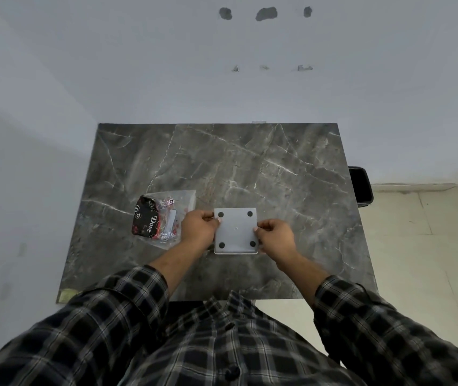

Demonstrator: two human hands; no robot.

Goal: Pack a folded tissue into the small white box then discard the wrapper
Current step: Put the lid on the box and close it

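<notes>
Sleeves in dark plaid are reaching forward over the near edge of the table. Both hands are pinching the box, which is showing four dark dots: left hand is closing thumb and fingers on its left edge, right hand is doing the same on its right edge. Just left of the left hand, a clear wrapper is lying with a dark packet inside. Farther right, a black bin is standing beside the table.
</notes>
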